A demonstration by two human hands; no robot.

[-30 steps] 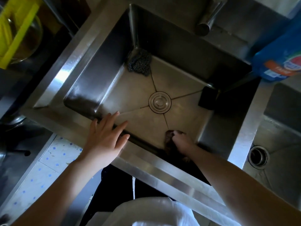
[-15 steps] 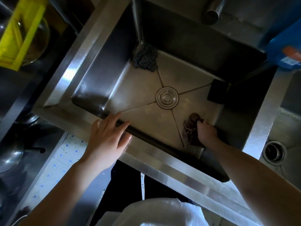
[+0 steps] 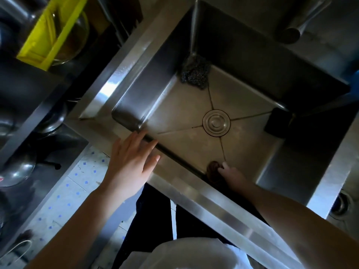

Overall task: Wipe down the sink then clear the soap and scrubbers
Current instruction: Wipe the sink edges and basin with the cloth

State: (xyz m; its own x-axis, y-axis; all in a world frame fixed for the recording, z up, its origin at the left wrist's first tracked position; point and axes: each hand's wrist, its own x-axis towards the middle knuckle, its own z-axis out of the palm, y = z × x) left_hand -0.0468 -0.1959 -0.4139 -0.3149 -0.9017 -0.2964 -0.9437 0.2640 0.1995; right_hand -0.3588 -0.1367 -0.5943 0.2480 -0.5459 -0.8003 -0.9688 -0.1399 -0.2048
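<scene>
Evidently mid-wipe: right hand [image 3: 236, 178] grips a brown cloth [image 3: 213, 167] on the sink [image 3: 223, 206] floor, left hand [image 3: 131, 164] lies flat on the rim; steel-wool scrubber [image 3: 195, 73] and black sponge [image 3: 277, 122], beyond both hands, await clearing.

Sink floor [image 3: 180, 115] around the drain [image 3: 216, 122] lies open; steel wool [image 3: 195, 71] and black sponge [image 3: 276, 122] occupy two corners.

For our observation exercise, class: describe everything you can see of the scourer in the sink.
The scourer is a dark grey, glinting wad of tangled metal wire, roundish with a ragged edge. It lies on the floor of the sink, tucked into the far left corner against both walls. Neither hand touches it: the left hand rests on the near rim, the right hand holds a cloth by the near wall.
</scene>
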